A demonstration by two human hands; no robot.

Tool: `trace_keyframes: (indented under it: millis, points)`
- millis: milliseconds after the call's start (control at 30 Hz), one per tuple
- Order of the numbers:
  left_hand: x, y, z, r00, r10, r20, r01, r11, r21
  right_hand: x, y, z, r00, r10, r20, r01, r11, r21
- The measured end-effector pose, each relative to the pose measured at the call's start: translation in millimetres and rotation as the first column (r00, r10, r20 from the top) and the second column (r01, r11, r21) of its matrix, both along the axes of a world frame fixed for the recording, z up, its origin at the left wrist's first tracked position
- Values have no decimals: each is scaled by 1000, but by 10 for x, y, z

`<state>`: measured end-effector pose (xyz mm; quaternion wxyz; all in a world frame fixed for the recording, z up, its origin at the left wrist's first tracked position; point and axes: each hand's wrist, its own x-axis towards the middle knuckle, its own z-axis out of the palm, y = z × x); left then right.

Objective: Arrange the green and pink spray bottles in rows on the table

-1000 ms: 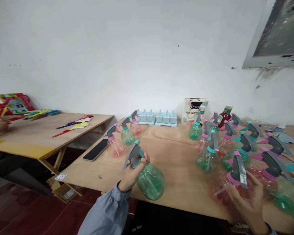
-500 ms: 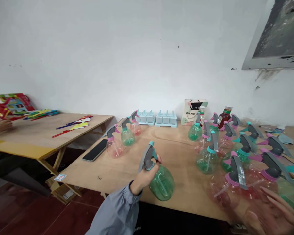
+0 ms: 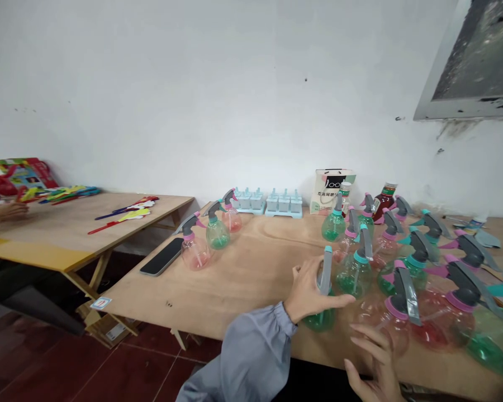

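Bracketing a green spray bottle (image 3: 321, 321) at its neck, seemingly for steadiness, the left hand (image 3: 312, 290) has spread fingers, as does the empty right hand (image 3: 380, 365).

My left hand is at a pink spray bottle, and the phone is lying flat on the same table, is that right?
Not quite: the head view shows that the spray bottle at your left hand is green, not pink. The phone is lying flat on the same table.
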<state>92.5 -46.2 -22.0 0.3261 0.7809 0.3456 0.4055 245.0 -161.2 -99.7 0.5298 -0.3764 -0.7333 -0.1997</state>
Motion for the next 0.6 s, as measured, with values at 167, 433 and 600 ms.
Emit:
trace_keyframes:
  millis: [167, 433, 600]
  points:
    - [6, -89, 78, 997, -79, -9, 79, 995, -67, -71, -1, 23, 999, -36, 28, 36, 999, 16]
    - [-1880, 179, 537, 894, 440, 90, -444, 895, 41, -105, -73, -30, 998, 51, 25, -53, 994, 94]
    - [-3028, 902, 255, 444, 843, 305, -870, 486, -79, -153, -68, -58, 975, 200, 101, -193, 978, -75]
